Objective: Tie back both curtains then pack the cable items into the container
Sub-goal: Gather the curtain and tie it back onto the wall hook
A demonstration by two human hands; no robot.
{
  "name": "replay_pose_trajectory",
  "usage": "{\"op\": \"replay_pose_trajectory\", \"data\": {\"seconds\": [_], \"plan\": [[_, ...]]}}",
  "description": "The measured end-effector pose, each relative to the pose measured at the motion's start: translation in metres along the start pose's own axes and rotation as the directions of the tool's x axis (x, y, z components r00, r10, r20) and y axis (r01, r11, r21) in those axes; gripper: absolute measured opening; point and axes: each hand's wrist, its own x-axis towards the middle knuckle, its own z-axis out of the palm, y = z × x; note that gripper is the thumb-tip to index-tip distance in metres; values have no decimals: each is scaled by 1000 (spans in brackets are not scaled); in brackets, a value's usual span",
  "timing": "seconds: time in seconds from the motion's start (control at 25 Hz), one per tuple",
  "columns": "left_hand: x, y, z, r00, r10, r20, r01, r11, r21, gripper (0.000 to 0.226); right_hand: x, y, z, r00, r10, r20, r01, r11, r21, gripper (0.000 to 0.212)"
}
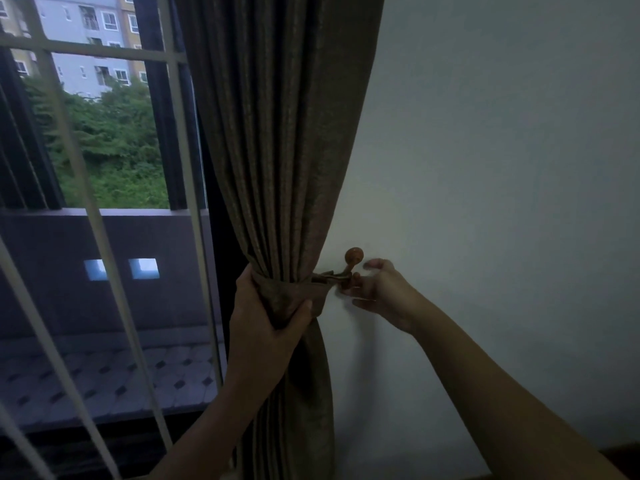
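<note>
We see the brown curtain [277, 150] bunched at the right edge of the window [104, 133], against the wall [485, 168]. The left hand [266, 317] is wrapped round the gathered folds at the tieback band [311, 294], thumb across the front. The right hand [381, 289] sits at the hook [353, 256], fingers curled. We cannot tell if it pinches the band's loop. The fabric looks thick, soft and fairly heavy. We judge it would slump and spread if released, so grip at the cinched waist. The loop looks small and floppy, so take it by its end. No cable items or container in view.
</note>
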Motion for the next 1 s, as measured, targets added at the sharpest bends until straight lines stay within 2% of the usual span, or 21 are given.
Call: {"op": "replay_pose_trajectory", "data": {"seconds": [0.12, 0.2, 0.24, 0.32, 0.4, 0.52, 0.64, 0.72, 0.8, 0.92, 1.0], "plan": [[-7, 2, -10, 996, 62, 60, -61, 998, -19, 77, -11, -18, -12, 998, -52, -43, 38, 960, -277, 38], [-13, 2, -17, 991, 102, 83, -100, 995, -19, 75, -19, -25, -15, 979, -197, -58, 156, 896, -416, 27], [-16, 3, -19, 990, 114, 78, -112, 993, -25, 72, -23, -24, -14, 950, -310, -48, 249, 839, -484, 23], [-21, 1, -26, 986, 158, 51, -156, 987, -47, 66, -35, -21, -8, 832, -554, 13, 459, 675, -578, 24], [-20, 0, -35, 969, 248, 10, -248, 968, 22, 60, -46, -17, -2, 712, -682, 167, 628, 511, -587, 27], [-11, -1, -48, 918, 385, 90, -393, 862, 320, 44, -48, -12, 8, 583, -686, 436, 761, 273, -589, 33], [1, 7, -58, 871, 451, 192, -486, 738, 469, 27, -46, -11, 18, 549, -671, 498, 787, 214, -579, 30], [9, 12, -64, 831, 462, 309, -555, 720, 416, 13, -47, -10, 22, 517, -678, 523, 803, 174, -569, 25], [15, 18, -72, 808, 409, 424, -558, 763, 326, 5, -53, -8, 24, 516, -652, 555, 806, 151, -572, 20], [23, 23, -80, 803, 337, 492, -521, 798, 304, 13, -59, -2, 26, 499, -620, 605, 803, 68, -592, 14], [28, 24, -84, 797, 321, 512, -530, 778, 337, 27, -59, 0, 27, 513, -630, 583, 786, 71, -614, 18]]}}
